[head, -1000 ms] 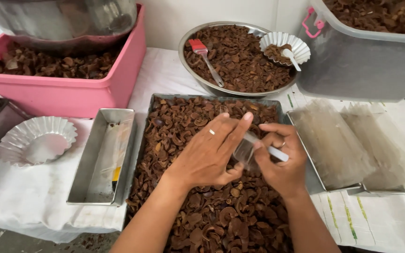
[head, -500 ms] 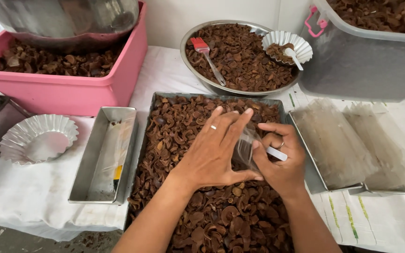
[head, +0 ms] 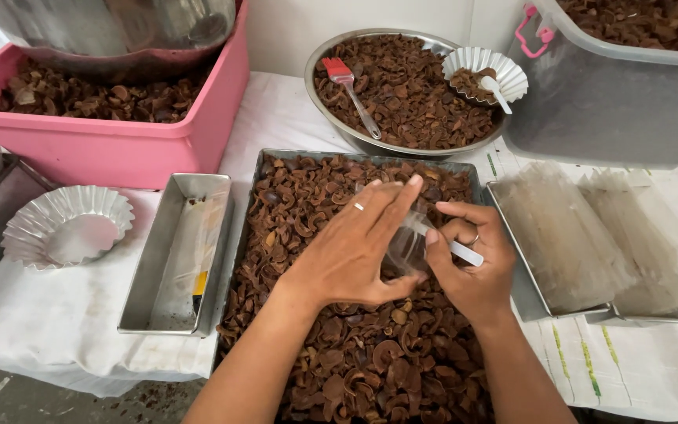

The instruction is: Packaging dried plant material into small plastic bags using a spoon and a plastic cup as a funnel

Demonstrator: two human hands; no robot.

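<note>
At the far left of the frame a fluted foil cup [head: 66, 226] is sitting empty on the white cloth of the desk [head: 56, 314], below a pink plastic tub [head: 111, 141] that is holding brown, curled dried shell pieces. Just right of the cup, a narrow metal loaf tin [head: 176, 253] is lying nearly empty. In the centre, a rectangular metal tray [head: 355, 314] is brimming with the same wrinkled brown pieces. Above it the left hand [head: 351, 251] is closing its grip, fingers spread flat, around a small clear plastic bag [head: 403, 250], while the right hand [head: 472, 263] is pinching the bag's other side and clasping a white spoon [head: 464, 253]. At upper centre a round steel bowl [head: 402, 94] is holding more pieces, a red brush [head: 348, 88] and a filled fluted cup [head: 484, 74]. At right, a tray of clear bags [head: 566, 235] is resting below a grey tub [head: 614, 94].
</note>
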